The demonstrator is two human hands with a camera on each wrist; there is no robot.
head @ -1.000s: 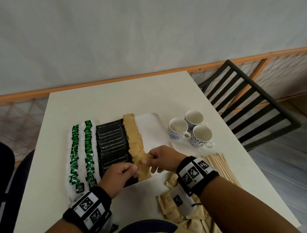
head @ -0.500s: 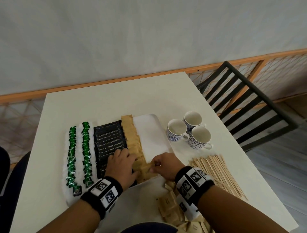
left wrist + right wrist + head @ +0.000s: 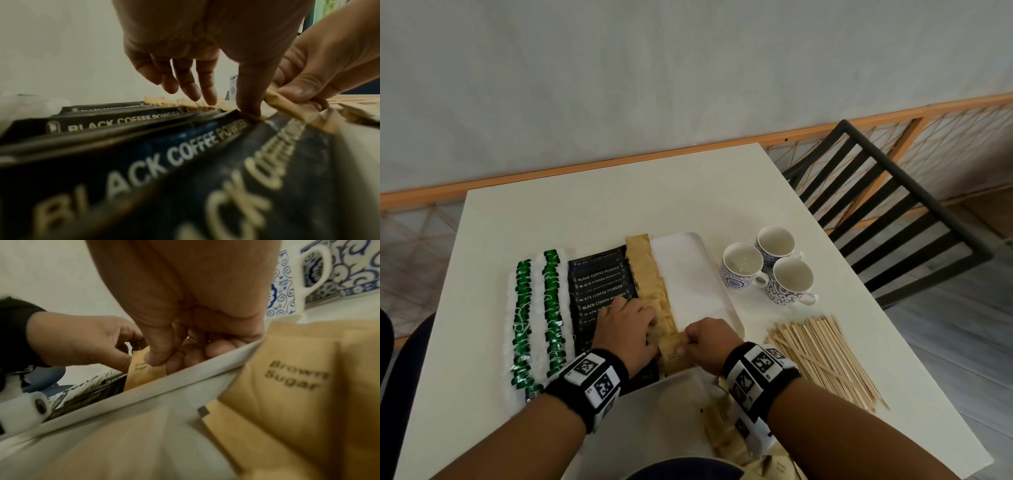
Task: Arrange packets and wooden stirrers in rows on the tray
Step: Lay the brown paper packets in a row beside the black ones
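A white tray [image 3: 698, 274] holds rows of green-and-white packets [image 3: 537, 308], black coffee packets [image 3: 599, 284] and brown sugar packets [image 3: 650, 277]. My right hand [image 3: 705, 342] pinches a brown sugar packet [image 3: 673, 347] at the near end of the brown row, thumb on top [image 3: 156, 356]. My left hand [image 3: 626, 325] lies over the black packets, its straight fingers [image 3: 207, 91] pressing on the brown row and its thumb [image 3: 249, 104] down at the row's edge. Wooden stirrers [image 3: 822, 356] lie in a loose pile on the table to the right.
Three blue-patterned cups [image 3: 767, 263] stand right of the tray. More brown sugar packets [image 3: 726, 435] lie on a second white tray [image 3: 654, 428] near me. A black chair [image 3: 887, 219] stands at the table's right side.
Both hands have come down onto the near end of the brown row. The left hand let go of the packet and now presses on the rows; the right still pinches it.
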